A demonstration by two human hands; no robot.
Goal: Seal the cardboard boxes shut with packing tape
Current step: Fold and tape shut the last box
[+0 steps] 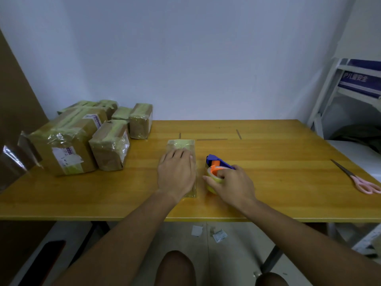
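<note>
A left hand (176, 172) presses flat on a small, tape-wrapped cardboard box (182, 162) mid-bench (278, 193); just right of it, the right hand (232, 183) grips a tape dispenser (216, 169). The box looks light, stiff and slick, best pinned from above.

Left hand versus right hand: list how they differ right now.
The left hand lies flat, fingers straight, on top of the taped box; the right hand curls its fingers round the tape dispenser.
The left hand presses down on its object; the right hand grips its object from the side.
The left hand sits further from the scissors than the right hand.
Both rest over the wooden table.
</note>
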